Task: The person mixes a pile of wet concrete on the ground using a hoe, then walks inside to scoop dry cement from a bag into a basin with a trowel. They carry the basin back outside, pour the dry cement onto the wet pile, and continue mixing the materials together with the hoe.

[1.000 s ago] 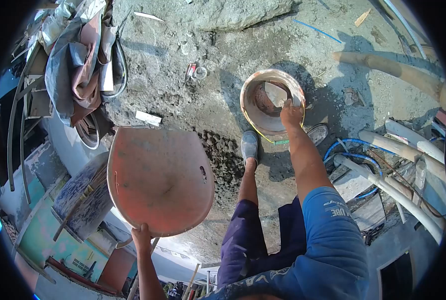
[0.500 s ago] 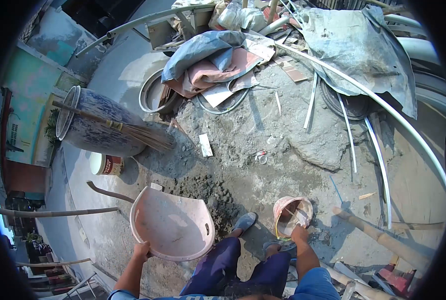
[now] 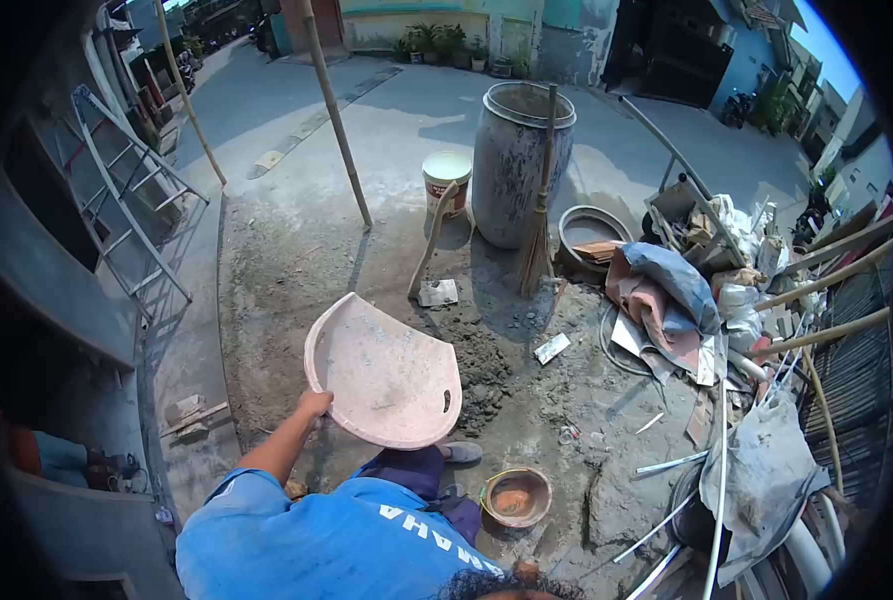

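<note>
My left hand (image 3: 315, 403) grips the left rim of a worn, pale pink basin (image 3: 382, 375), cut open on one side. The basin is tilted, and its inside shows with a slot near the right edge. My right hand cannot be made out. A small round bucket (image 3: 517, 497) with reddish-brown contents stands on the ground near my feet. Wet grey mortar (image 3: 479, 375) lies just beyond the basin.
A tall drum (image 3: 520, 170) with a broom (image 3: 535, 245) against it and a white paint bucket (image 3: 448, 180) stand ahead. Poles, tarps (image 3: 672, 300) and pipes lie right. At left are a ladder (image 3: 132, 195) and part of another person (image 3: 59, 455).
The view has swung left, toward the street and ladder. My left hand still holds the basin. My right hand, earlier at the small bucket's rim, no longer shows there.
</note>
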A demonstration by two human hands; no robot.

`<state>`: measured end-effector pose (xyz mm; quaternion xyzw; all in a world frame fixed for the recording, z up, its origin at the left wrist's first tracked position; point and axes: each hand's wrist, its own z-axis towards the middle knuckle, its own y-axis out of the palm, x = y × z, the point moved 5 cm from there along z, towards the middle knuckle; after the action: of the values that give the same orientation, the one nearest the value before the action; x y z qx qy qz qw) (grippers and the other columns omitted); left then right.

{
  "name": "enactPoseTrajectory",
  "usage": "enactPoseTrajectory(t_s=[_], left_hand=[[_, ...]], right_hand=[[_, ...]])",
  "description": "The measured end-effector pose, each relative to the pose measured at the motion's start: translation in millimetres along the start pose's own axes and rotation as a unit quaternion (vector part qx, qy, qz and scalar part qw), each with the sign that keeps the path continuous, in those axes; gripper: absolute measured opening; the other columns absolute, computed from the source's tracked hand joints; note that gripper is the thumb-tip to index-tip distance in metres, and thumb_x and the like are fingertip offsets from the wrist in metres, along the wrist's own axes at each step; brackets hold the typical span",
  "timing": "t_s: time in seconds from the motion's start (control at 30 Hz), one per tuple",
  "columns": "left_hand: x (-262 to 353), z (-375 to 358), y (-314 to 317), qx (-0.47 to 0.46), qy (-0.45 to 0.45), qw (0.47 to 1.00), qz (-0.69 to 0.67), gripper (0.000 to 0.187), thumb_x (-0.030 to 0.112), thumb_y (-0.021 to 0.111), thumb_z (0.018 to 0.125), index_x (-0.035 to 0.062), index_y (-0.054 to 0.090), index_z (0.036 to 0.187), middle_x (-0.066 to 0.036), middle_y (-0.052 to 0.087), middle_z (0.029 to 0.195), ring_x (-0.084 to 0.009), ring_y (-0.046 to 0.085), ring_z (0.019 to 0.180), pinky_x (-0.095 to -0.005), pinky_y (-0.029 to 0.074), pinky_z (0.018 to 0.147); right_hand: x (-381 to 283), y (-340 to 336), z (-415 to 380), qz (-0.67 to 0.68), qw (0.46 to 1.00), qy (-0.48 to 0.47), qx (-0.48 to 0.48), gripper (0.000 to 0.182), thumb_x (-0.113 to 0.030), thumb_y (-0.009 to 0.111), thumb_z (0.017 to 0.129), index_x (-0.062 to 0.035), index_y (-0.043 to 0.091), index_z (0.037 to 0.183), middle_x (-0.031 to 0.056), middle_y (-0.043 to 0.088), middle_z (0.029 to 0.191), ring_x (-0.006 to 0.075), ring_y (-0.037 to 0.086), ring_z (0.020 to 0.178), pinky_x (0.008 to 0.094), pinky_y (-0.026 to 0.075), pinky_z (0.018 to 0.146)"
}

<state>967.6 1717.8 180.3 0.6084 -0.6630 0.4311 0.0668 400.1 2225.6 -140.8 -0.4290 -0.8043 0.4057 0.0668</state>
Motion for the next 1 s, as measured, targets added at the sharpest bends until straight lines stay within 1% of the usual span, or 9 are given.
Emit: enactPoseTrajectory(t_s=[0.07, 0.3, 0.43, 0.47, 0.53, 0.63, 0.87, 0.93, 1.0], left_hand=[[-48.6, -20.3, -55.5, 0.062, -0.022, 0.998, 0.017, 0.038, 0.010, 0.059, 0.079, -0.0106, 0.055, 0.111, -0.019, 0.065, 0.090, -0.0305, 0.067, 0.073, -0.0436, 0.056, 0.056], [-205.4, -79.5, -147.9, 0.079, -0.191, 0.878, -0.432, 0.038, 0.007, 0.051, 0.083, 0.0003, 0.048, 0.120, -0.015, 0.061, 0.107, -0.0276, 0.065, 0.091, -0.0413, 0.057, 0.069], [-274.1, -99.7, -179.4, 0.164, -0.178, 0.776, -0.582, 0.038, 0.010, 0.050, 0.086, 0.0004, 0.046, 0.122, -0.015, 0.059, 0.110, -0.0273, 0.063, 0.097, -0.0412, 0.058, 0.072], [-294.6, -100.5, -183.9, 0.183, -0.172, 0.725, -0.641, 0.036, 0.011, 0.050, 0.087, 0.0004, 0.046, 0.121, -0.015, 0.060, 0.109, -0.0273, 0.063, 0.097, -0.0414, 0.058, 0.071], [-341.6, -106.6, -192.4, 0.223, -0.173, 0.660, -0.696, 0.033, 0.013, 0.050, 0.089, 0.0005, 0.047, 0.119, -0.015, 0.059, 0.109, -0.0276, 0.063, 0.096, -0.0411, 0.058, 0.071], [-392.2, -122.2, -207.2, 0.267, -0.202, 0.606, -0.722, 0.029, 0.014, 0.051, 0.090, 0.0026, 0.049, 0.116, -0.015, 0.059, 0.111, -0.0279, 0.062, 0.097, -0.0398, 0.057, 0.074], [-456.7, -145.8, -232.7, 0.390, -0.213, 0.395, -0.804, 0.035, 0.023, 0.051, 0.090, 0.0053, 0.048, 0.120, -0.010, 0.056, 0.116, -0.0260, 0.053, 0.112, -0.0384, 0.049, 0.088], [-507.5, -140.3, -220.6, 0.364, -0.154, 0.386, -0.834, 0.033, 0.025, 0.050, 0.091, 0.0053, 0.049, 0.117, -0.008, 0.056, 0.116, -0.0226, 0.053, 0.110, -0.0328, 0.049, 0.085], [-568.4, -148.9, -210.9, 0.371, 0.034, 0.807, -0.458, 0.026, 0.024, 0.049, 0.091, 0.0058, 0.052, 0.109, -0.009, 0.057, 0.111, -0.0221, 0.055, 0.105, -0.0332, 0.051, 0.081]], right_hand=[[-39.7, -45.9, -16.0, -0.023, 0.996, -0.061, -0.064, 0.024, -0.020, 0.061, 0.078, 0.0016, 0.064, 0.088, 0.0196, 0.064, 0.078, 0.0338, 0.063, 0.074, 0.0423, 0.049, 0.063], [-190.8, -147.9, 27.9, -0.065, 0.970, -0.178, -0.151, 0.022, -0.019, 0.061, 0.081, 0.0001, 0.060, 0.091, 0.0121, 0.059, 0.068, 0.0256, 0.055, 0.058, 0.0397, 0.042, 0.050], [-322.3, -192.8, 53.5, -0.038, 0.890, -0.399, -0.218, 0.021, -0.019, 0.062, 0.083, -0.0007, 0.057, 0.093, 0.0078, 0.055, 0.061, 0.0210, 0.051, 0.049, 0.0381, 0.038, 0.042], [-372.5, -203.7, 44.8, 0.004, 0.981, -0.070, -0.179, 0.031, -0.028, 0.064, 0.086, -0.0018, 0.054, 0.100, 0.0075, 0.054, 0.061, 0.0207, 0.052, 0.049, 0.0386, 0.040, 0.044], [-446.7, -203.1, 70.1, -0.025, 0.970, -0.186, -0.153, 0.027, -0.033, 0.061, 0.087, -0.0081, 0.054, 0.082, 0.0058, 0.053, 0.059, 0.0199, 0.052, 0.047, 0.0364, 0.039, 0.042], [-547.7, -170.0, 128.9, -0.067, 0.955, -0.235, -0.169, 0.028, -0.028, 0.066, 0.084, -0.0043, 0.058, 0.096, 0.0082, 0.057, 0.067, 0.0191, 0.055, 0.053, 0.0357, 0.046, 0.047], [-805.7, -73.0, 28.9, -0.300, 0.877, -0.337, -0.167, 0.023, -0.019, 0.059, 0.078, 0.0029, 0.061, 0.085, 0.0120, 0.063, 0.069, 0.0213, 0.060, 0.058, 0.0367, 0.049, 0.054], [-871.9, -62.1, -57.0, -0.297, 0.871, -0.353, -0.169, 0.024, -0.016, 0.063, 0.076, 0.0047, 0.059, 0.087, 0.0125, 0.062, 0.066, 0.0214, 0.061, 0.059, 0.0362, 0.048, 0.052], [-915.7, -37.6, -89.4, -0.285, 0.866, -0.369, -0.179, 0.027, -0.019, 0.064, 0.075, 0.0045, 0.060, 0.087, 0.0122, 0.062, 0.067, 0.0218, 0.061, 0.060, 0.0363, 0.048, 0.053]])
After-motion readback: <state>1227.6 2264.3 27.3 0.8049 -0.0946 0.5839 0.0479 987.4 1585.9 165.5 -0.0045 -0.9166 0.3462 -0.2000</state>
